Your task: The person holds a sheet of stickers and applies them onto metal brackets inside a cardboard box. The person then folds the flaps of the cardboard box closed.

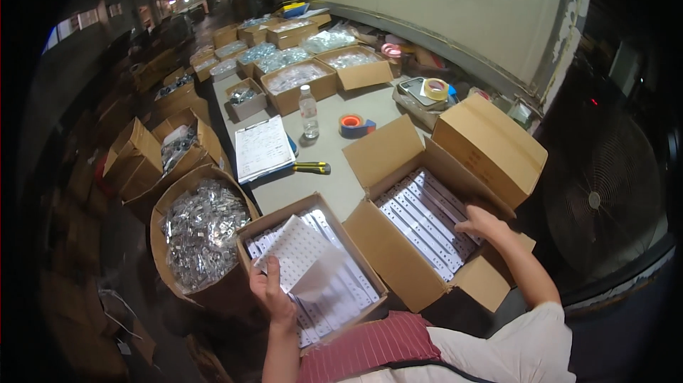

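My left hand [272,292] pinches a thin sheet of small printed labels [295,249], thumb on top. It is over an open carton [379,280] of white rails [356,269] with holes, lying side by side. To the right, a taller open carton [391,258] with spread flaps holds a close row of similar white rails [420,223]. My right hand [487,226] reaches into that carton at its right side, thumb and fingers curled at the rail ends. Its fingertips are partly hidden.
On the table stand a bottle [308,112], a clipboard [263,148], a yellow-black cutter [311,168] and a tape dispenser [354,125]. A closed carton [491,144] is at right. Boxes of bagged parts [206,233] crowd the left and back. A large fan [594,198] stands far right.
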A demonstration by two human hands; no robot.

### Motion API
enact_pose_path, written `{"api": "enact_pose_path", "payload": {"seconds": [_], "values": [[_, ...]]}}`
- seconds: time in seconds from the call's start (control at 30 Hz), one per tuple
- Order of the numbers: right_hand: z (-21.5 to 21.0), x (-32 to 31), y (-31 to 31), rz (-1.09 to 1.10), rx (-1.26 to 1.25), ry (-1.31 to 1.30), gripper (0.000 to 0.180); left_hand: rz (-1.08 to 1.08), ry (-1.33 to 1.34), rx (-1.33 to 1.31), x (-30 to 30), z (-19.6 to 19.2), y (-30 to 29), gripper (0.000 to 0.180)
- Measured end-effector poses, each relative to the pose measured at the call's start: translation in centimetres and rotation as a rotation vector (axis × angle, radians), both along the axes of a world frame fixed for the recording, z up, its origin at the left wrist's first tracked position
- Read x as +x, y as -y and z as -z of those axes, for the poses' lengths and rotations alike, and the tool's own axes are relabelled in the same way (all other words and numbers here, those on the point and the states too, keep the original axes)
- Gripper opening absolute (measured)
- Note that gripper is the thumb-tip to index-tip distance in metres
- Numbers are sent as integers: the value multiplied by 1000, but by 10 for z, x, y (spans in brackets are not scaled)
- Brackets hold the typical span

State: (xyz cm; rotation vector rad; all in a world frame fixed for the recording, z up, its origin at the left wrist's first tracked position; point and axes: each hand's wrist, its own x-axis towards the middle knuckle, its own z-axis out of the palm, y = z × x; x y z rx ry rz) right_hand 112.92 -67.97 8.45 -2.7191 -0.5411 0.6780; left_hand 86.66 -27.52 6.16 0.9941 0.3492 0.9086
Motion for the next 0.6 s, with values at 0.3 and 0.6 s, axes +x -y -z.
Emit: {"api": "enact_pose_path", "payload": {"seconds": [0.3, 0.6], "values": [[-57, -91, -30, 171, 400, 397, 48, 52, 36, -331, -3, -24, -20, 34], [-44, -188, -149, -126, 686, 144, 56, 240, 392, -688, -17, 22, -54, 19]]}}
